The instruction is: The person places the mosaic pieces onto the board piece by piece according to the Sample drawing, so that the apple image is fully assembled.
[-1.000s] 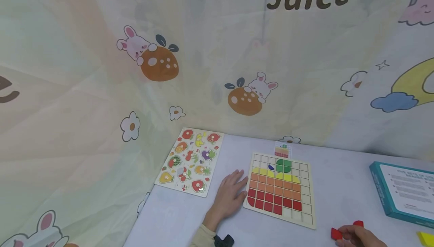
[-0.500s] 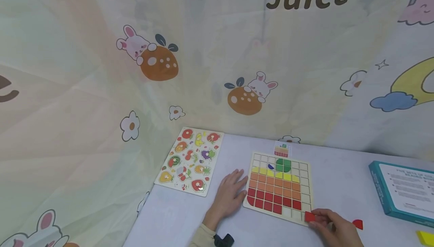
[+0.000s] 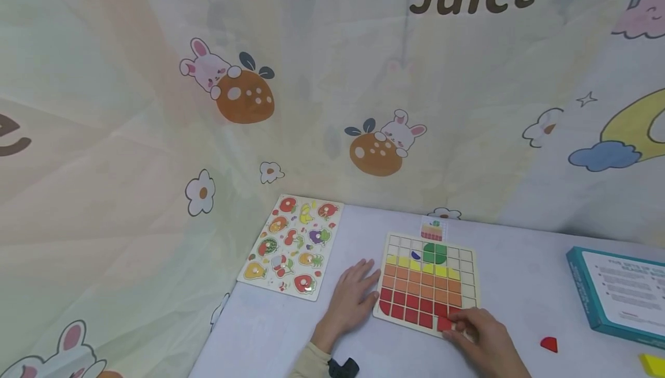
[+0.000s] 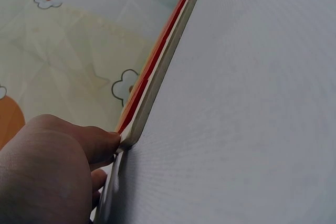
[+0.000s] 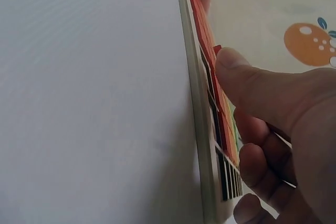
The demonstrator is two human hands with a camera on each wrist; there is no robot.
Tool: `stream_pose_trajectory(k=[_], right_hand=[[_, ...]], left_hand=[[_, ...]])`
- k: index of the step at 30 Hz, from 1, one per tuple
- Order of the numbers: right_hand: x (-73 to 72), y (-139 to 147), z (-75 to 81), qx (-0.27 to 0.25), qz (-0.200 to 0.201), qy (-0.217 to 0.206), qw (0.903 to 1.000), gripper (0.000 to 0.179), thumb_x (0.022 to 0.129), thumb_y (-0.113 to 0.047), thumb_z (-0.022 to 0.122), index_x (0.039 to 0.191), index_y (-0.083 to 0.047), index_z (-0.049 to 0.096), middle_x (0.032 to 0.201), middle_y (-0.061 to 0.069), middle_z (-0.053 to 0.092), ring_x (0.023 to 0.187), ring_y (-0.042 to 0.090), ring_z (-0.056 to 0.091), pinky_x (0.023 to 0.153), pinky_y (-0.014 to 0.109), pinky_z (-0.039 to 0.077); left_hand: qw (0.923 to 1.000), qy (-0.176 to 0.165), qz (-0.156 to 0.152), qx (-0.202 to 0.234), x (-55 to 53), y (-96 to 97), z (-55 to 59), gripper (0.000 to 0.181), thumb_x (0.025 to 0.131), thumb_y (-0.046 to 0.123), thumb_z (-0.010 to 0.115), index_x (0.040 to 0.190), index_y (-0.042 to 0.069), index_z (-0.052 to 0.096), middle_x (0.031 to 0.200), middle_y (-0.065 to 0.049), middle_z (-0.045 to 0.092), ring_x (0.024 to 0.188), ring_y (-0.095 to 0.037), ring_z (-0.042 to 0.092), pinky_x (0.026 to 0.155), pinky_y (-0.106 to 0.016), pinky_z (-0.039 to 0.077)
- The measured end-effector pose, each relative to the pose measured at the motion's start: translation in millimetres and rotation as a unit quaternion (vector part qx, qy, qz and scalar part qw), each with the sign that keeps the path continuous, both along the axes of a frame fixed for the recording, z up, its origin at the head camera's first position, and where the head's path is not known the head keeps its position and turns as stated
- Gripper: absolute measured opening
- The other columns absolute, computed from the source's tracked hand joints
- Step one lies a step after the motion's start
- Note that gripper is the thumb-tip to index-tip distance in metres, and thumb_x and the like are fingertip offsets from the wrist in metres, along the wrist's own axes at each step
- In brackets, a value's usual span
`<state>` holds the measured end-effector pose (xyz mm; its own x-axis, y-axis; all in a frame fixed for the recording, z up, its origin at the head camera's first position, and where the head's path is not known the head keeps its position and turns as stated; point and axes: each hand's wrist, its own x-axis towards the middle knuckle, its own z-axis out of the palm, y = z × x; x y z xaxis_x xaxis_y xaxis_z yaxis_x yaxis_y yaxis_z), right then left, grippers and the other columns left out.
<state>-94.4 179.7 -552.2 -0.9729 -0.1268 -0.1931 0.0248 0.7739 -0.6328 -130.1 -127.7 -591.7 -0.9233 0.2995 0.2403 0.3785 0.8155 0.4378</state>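
Observation:
A pale grid board (image 3: 469, 274) lies on the white table, filled with rows of red, orange and yellow tiles, plus green pieces and a small blue one near the top. My right hand (image 3: 483, 335) pinches a red square tile (image 3: 444, 324) between thumb and fingers over the bottom row. In the right wrist view that tile (image 5: 217, 49) peeks past the thumb tip, tilted above the board. Beside the board's left edge rests my left hand (image 3: 349, 297), fingers extended. Its thumb (image 4: 102, 142) touches the board's corner in the left wrist view.
One red rounded piece (image 3: 549, 344) lies to the right of my right hand, with a yellow piece (image 3: 652, 365) farther right. A teal box (image 3: 582, 291) stands behind them. At left is a fruit puzzle board (image 3: 291, 248); a small picture card (image 3: 432, 231) sits behind the grid.
My right hand has carried the red square tile leftward from the table to the board's bottom row. The red rounded piece stays behind on the table. My left hand has not moved.

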Motion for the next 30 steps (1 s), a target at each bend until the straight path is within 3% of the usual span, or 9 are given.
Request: stream_pose_trajectory(k=[14, 23, 30], right_hand=[[-0.9, -3.4, -3.7, 0.018, 0.013, 0.020, 0.9995, 0.036, 0.083, -0.027, 0.091, 0.115, -0.015, 0.078, 0.092, -0.006, 0.061, 0.092, 0.013, 0.054, 0.069, 0.018, 0.050], [-0.6, -5.4, -3.7, 0.025, 0.005, 0.042, 0.9988, 0.025, 0.086, -0.023, 0.089, 0.107, -0.014, 0.080, 0.088, -0.007, 0.064, 0.087, 0.012, 0.055, 0.070, 0.018, 0.053], [0.2, -4.4, -0.5, 0.019, 0.006, 0.034, 0.9992, 0.027, 0.085, -0.023, 0.089, 0.109, -0.016, 0.080, 0.091, -0.006, 0.065, 0.088, 0.012, 0.056, 0.072, 0.018, 0.055]], left_hand=[[1.0000, 0.004, -0.001, -0.006, 1.7, 1.6, 1.9, 0.049, 0.104, 0.030, 0.063, 0.151, 0.016, 0.061, 0.166, -0.003, 0.048, 0.157, -0.025, 0.040, 0.128, -0.049, 0.037], [1.0000, 0.003, 0.002, -0.007, 1.4, 1.0, 2.3, 0.049, 0.104, 0.031, 0.062, 0.151, 0.017, 0.061, 0.166, -0.003, 0.048, 0.157, -0.025, 0.039, 0.128, -0.048, 0.037], [1.0000, 0.009, 0.000, -0.001, 0.9, 0.6, 1.5, 0.049, 0.104, 0.030, 0.062, 0.150, 0.016, 0.061, 0.166, -0.004, 0.048, 0.157, -0.025, 0.040, 0.128, -0.049, 0.037]])
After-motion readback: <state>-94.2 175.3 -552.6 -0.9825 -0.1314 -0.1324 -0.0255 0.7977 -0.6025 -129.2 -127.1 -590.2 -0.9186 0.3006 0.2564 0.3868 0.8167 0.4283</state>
